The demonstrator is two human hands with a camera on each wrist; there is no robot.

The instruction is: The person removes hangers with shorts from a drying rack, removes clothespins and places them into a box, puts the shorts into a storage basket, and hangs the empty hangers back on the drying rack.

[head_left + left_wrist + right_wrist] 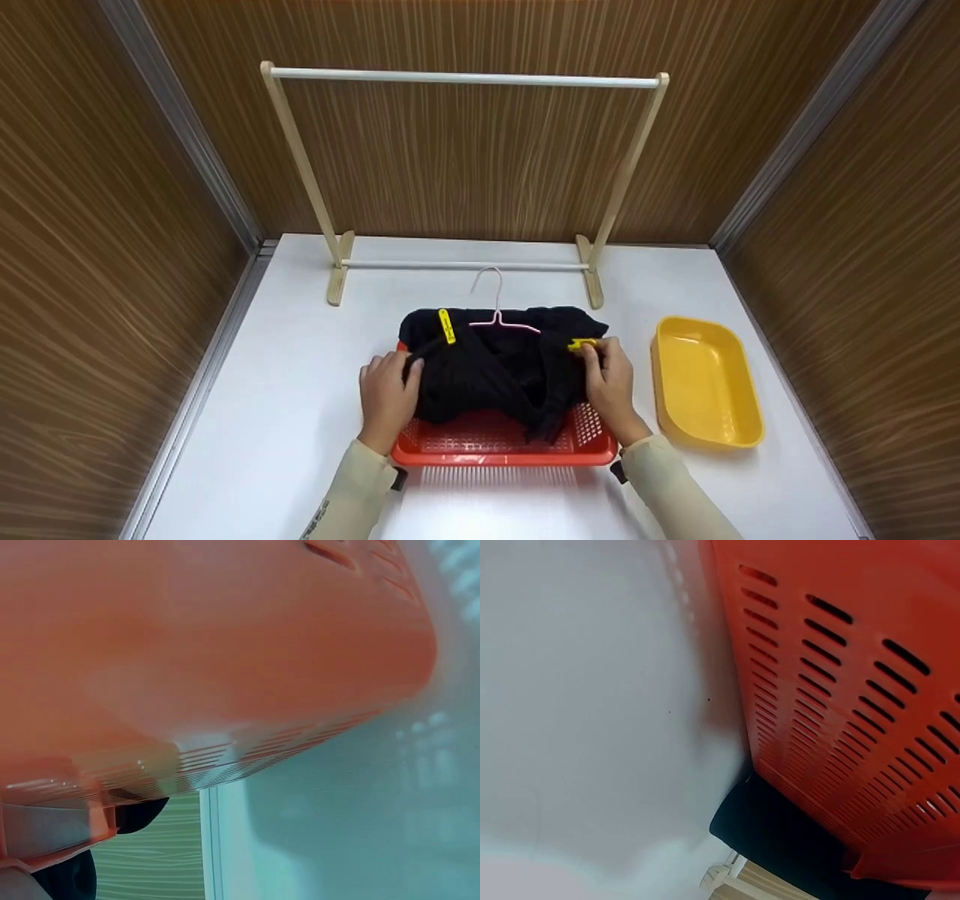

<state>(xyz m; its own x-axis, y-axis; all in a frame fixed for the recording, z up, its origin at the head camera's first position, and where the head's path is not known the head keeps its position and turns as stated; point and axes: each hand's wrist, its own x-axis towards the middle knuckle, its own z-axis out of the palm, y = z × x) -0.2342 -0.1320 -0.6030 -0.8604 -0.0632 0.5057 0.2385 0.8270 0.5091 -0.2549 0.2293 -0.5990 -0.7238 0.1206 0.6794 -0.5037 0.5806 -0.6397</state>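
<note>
Head view: black garment [480,382], lower centre, lies over red basket [502,459] on white tabletop [262,420]; pink hanger [498,318] at garment's upper part. Left hand [390,394]: grip closed on garment's left edge. Right hand [611,382]: grip nearly closed, pinching yellow clip [579,344]. Second clip [447,326] on garment, upper left. Yellow tray [697,382] at right of frame.

Left wrist view: basket wall across upper left; cannot tell grip.

Right wrist view: slotted basket wall at right, black cloth at bottom; cannot tell grip.
</note>
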